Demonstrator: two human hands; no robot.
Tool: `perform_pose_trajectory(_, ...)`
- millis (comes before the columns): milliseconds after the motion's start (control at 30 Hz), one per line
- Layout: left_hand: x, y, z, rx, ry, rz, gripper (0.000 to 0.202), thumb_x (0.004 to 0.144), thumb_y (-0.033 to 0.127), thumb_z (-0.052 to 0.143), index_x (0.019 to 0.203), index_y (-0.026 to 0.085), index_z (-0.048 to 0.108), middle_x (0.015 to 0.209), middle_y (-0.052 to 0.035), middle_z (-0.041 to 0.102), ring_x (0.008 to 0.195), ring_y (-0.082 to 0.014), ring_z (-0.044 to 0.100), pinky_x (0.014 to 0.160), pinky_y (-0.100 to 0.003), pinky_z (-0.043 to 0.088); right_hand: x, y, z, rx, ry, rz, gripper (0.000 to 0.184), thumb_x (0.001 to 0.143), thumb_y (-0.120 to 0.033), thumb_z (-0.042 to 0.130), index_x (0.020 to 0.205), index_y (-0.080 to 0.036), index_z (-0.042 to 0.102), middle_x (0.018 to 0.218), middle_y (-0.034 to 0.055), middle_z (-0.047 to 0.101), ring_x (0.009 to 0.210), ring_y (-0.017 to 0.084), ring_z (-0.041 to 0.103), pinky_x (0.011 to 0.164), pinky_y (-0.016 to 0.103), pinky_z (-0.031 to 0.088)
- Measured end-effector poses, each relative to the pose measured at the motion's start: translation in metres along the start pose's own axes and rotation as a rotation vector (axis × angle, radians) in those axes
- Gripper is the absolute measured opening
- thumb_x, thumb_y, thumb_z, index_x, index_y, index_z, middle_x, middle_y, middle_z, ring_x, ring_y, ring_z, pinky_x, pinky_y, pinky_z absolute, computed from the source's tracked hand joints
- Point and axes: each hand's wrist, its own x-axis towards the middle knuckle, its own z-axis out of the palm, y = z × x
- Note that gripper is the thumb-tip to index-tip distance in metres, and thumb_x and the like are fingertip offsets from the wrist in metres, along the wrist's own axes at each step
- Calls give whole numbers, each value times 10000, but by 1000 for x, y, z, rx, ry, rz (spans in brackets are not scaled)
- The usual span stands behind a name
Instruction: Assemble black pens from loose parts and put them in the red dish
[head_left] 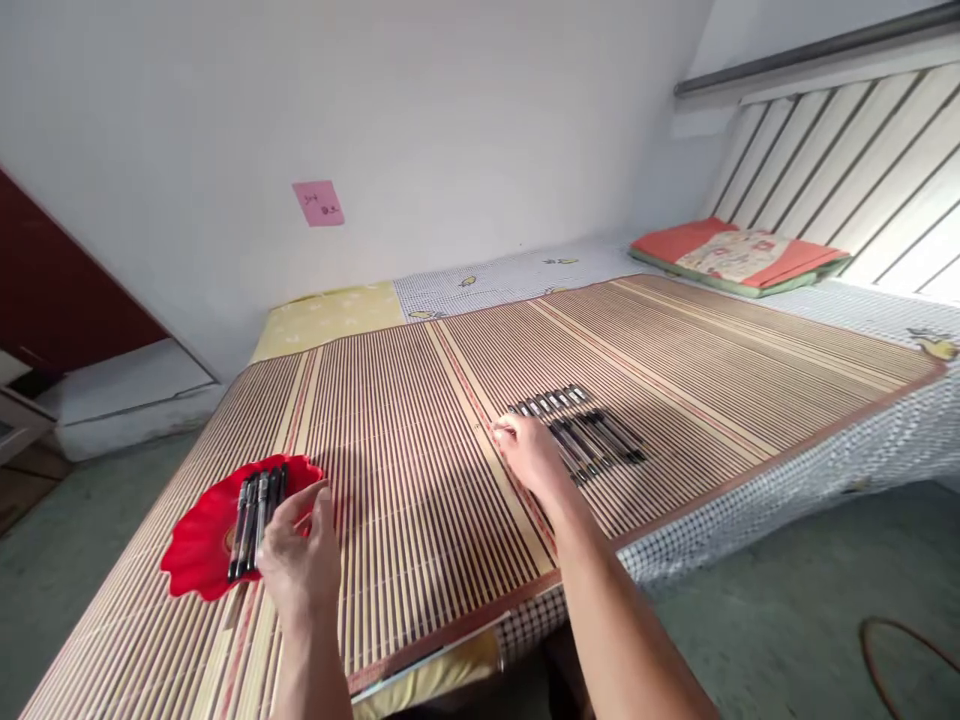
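Note:
My left hand [300, 548] is over the right rim of a red scalloped plate [196, 535], its fingers curled in and thumb bent toward them. What it holds, if anything, I cannot make out. Several dark pens [255, 520] lie side by side in the plate, next to those fingers. My right hand [526, 452] has thumb and fingertips pinched together just above the mat; anything inside the pinch is hidden. Beside it is a row of short dark pieces with silver clips, which look like pen caps [551, 400]. Several slim dark pens [596, 443] lie parallel in front of that row, partly behind my right hand.
A striped bamboo mat [390, 430] covers most of the bed. Folded orange and green bedding [739, 255] lies at the back right by a slatted white headboard [862, 170]. A pink note [319, 203] is stuck on the wall. A thin cable [870, 650] lies on the floor.

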Motion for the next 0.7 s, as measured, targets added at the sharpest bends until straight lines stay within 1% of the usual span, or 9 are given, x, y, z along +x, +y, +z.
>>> perform_pose_trajectory(33,-2,-1,5,-45,-51,-36,367,810,500,662,960,200,810,887,-102,784,878,-334,707,892,-511,521,3,9,-8,-41,47,21,220,941,-121,569,1009,-170,772,1016,102,805,942,223,740,821,298,521)
perform_pose_trajectory(100,-4,-4,12,-124,-106,-97,378,783,512,678,942,198,815,901,-90,806,917,-322,729,905,-475,538,6,25,-22,-97,100,56,239,936,-109,557,1033,-159,770,1033,114,806,963,231,741,859,307,520)
perform_pose_trajectory(167,-6,-7,18,-212,-160,-132,387,763,512,693,937,188,813,934,-90,818,980,-318,736,945,-457,537,8,34,-31,-156,123,75,253,940,-107,547,1051,-155,769,1061,121,805,998,237,740,892,310,517)
perform_pose_trajectory(233,-7,-10,21,-266,-186,-154,398,752,517,706,928,175,808,931,-94,820,992,-310,738,941,-441,544,7,39,-37,-257,121,92,269,953,-111,529,1062,-160,770,1092,122,802,1042,241,733,910,307,510)
perform_pose_trajectory(333,-8,-11,22,-306,-210,-178,417,725,538,732,891,161,799,879,-101,812,923,-295,744,829,-401,574,4,40,-39,-423,44,143,308,970,-104,493,1081,-163,774,1122,127,798,1061,240,730,883,297,503)
perform_pose_trajectory(400,-9,-12,23,-334,-217,-193,429,700,550,752,865,156,794,857,-102,806,889,-286,743,769,-376,578,2,40,-38,-484,-17,178,318,958,-87,498,1066,-167,787,1116,132,801,1041,241,737,839,294,503)
perform_pose_trajectory(533,-10,-12,26,-387,-239,-210,441,685,554,768,857,149,791,857,-106,803,876,-276,739,759,-365,574,-1,40,-36,-537,-92,229,287,924,-77,552,1000,-171,812,1039,149,810,1004,251,748,796,295,496)
perform_pose_trajectory(700,-11,-10,28,-440,-232,-246,466,666,563,774,868,144,798,836,-106,798,820,-254,727,719,-346,559,-2,33,-36,-603,-164,284,285,906,-51,552,941,-150,816,968,169,802,936,253,757,764,289,474)
